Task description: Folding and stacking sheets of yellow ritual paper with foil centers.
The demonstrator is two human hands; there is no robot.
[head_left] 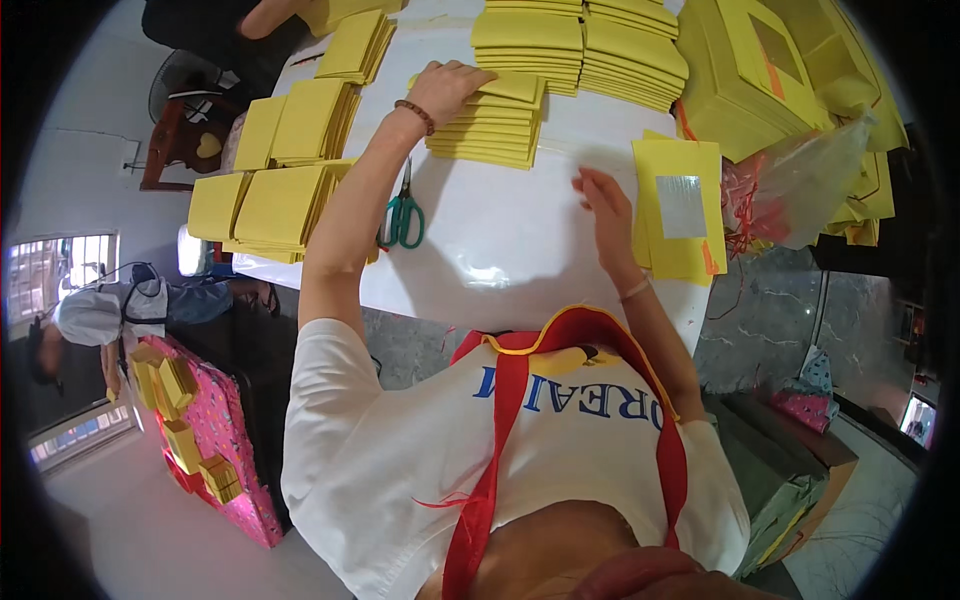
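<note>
My left hand (449,92), with a brown bead bracelet at the wrist, lies over the top of a fanned stack of folded yellow paper pieces (487,135). Its fingers are bent over the uppermost piece, and the thumb is hidden. To the right, my right hand (606,212) hovers above the white table, fingers loosely apart and holding nothing. Beside it lies a flat yellow sheet (652,215) under another with a pale rectangular window (682,205) and an orange-red ribbon bit. Green-handled scissors (402,220) rest near my left forearm.
More yellow stacks stand at the far middle (527,45) and along the left edge (280,205). Bulky yellow packs (745,85) and a clear plastic bag with red ribbon (800,185) crowd the right. A person sits beyond a pink-covered table (225,430); another person's arm (268,17) shows far left.
</note>
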